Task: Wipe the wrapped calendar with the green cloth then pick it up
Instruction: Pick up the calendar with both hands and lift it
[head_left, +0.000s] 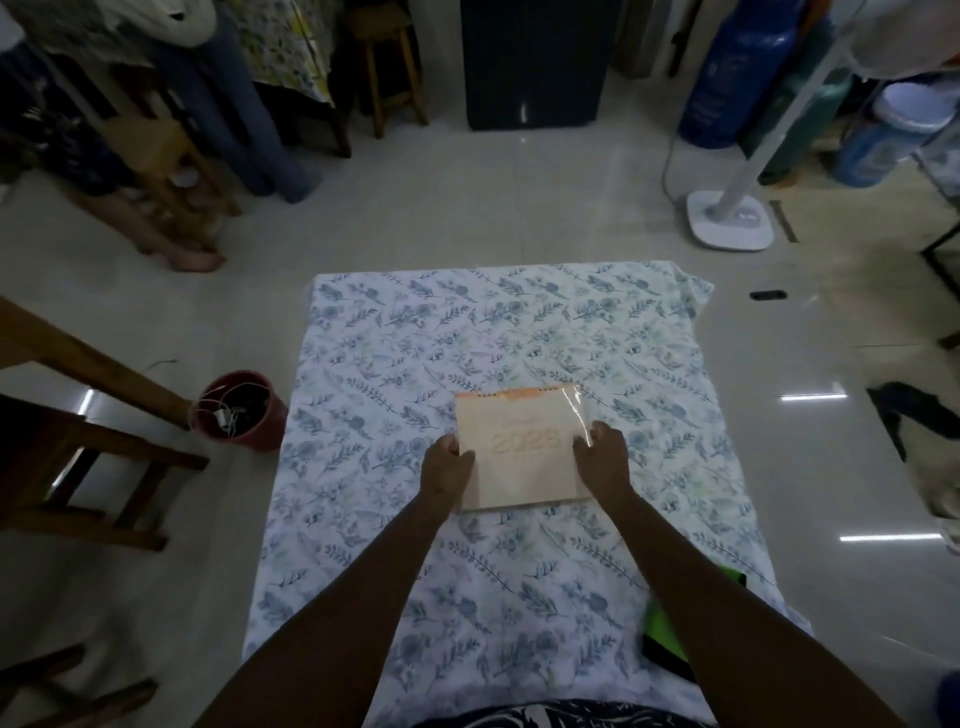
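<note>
The wrapped calendar (522, 447), pale peach with "2023" on its cover and shiny plastic around it, lies flat on the floral sheet (395, 332) near the middle. My left hand (445, 467) grips its left edge and my right hand (601, 457) grips its right edge. The green cloth (670, 623) lies on the sheet at the lower right, partly hidden under my right forearm.
A red pot (244, 410) holding wires and clips stands on the tiled floor left of the sheet. Wooden furniture (78, 457) sits at the far left. A white fan base (730, 218) stands at the back right, with blue cylinders (737, 78) behind it. Another person's feet (182, 249) are at the back left.
</note>
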